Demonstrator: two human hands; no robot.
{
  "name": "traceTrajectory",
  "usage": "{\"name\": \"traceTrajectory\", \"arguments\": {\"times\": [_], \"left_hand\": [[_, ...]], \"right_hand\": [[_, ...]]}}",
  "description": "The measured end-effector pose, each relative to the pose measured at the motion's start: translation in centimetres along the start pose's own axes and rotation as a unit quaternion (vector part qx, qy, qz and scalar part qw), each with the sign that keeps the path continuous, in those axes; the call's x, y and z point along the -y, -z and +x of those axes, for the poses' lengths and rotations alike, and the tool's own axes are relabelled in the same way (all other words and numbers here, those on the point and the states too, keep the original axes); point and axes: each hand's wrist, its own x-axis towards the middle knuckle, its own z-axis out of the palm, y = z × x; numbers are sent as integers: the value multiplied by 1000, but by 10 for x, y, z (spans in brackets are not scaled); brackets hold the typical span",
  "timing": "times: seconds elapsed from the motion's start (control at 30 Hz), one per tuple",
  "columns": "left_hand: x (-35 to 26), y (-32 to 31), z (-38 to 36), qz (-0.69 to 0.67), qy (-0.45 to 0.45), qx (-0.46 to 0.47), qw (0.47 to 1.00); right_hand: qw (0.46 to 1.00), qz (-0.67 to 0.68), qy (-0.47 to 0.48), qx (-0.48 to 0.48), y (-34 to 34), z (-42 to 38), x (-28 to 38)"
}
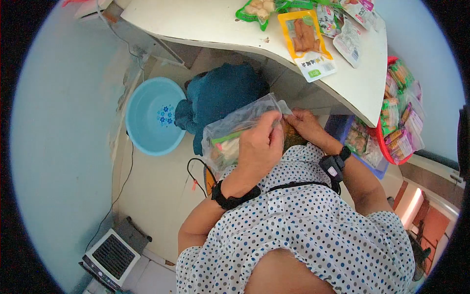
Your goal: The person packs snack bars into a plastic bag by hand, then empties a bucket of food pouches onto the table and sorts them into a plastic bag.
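A clear plastic bag (223, 139) with packets showing through it lies above my lap, slanting from lower left to upper right. My left hand (259, 144) is closed on the bag near its upper right end, fingers curled. Close by on the right, my right hand (304, 125) pinches the bag's whitish edge between thumb and fingers. The exact spot where the fingertips meet the plastic is partly hidden.
On the white table (205, 24) ahead lie snack packets, among them a yellow-edged one (306, 36). A blue basin (154, 117) and dark teal cloth (225, 93) are below. Right: a red basket (379, 139) of packets and a blue crate (379, 171). Lower left: a heater-like device (113, 256).
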Motion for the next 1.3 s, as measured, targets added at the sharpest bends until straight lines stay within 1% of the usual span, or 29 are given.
{"name": "traceTrajectory", "arguments": {"times": [0.03,0.07,0.1,0.13,0.23,0.33,0.37,0.43,0.5,0.53,0.63,0.67,0.77,0.83,0.93,1.03,1.13,1.23,1.3], "left_hand": [[-1,0,-1,-1,1,1,1000],[-2,0,-1,-3,2,3,1000],[-3,1,-1,12,-2,2,1000],[-4,2,-2,26,-5,1,1000],[-9,4,-4,46,1,-10,999],[-8,3,-3,60,-4,-14,998],[-8,3,-2,67,-8,-13,998],[-10,3,-1,78,-13,-5,997],[-12,3,-1,92,-21,-2,996],[-13,3,-1,101,-27,-4,995],[-13,3,-1,131,-66,-18,989],[-13,4,-2,143,-80,-25,986],[-21,9,-4,204,-83,-5,976],[-22,8,-6,208,-87,-14,974],[-26,8,-4,210,-93,-12,973],[-32,7,-3,201,-104,-19,974],[-30,4,-4,193,-120,-23,974],[-32,-1,-2,180,-125,-5,976],[-32,-3,-2,169,-129,6,977]], "right_hand": [[999,-32,21,-30,-4,3,-8],[988,-79,101,-87,-6,2,-11],[965,-125,179,-143,-7,-2,-8],[931,-169,257,-199,-7,-7,-2],[939,-147,208,-233,11,-54,41],[952,-75,147,-257,30,-94,58],[960,-3,137,-245,36,-102,58],[958,143,117,-217,44,-112,56],[946,285,90,-125,49,-108,60],[929,354,76,-76,51,-105,61],[896,437,42,-60,43,-94,63],[896,439,40,-52,42,-89,61],[900,435,33,-27,42,-82,58],[909,415,27,-16,46,-83,60],[907,418,48,-13,48,-81,59],[956,289,36,-29,55,-82,59],[924,378,59,28,55,-86,67],[920,379,42,85,41,-82,62],[894,424,26,145,27,-74,72]]}}
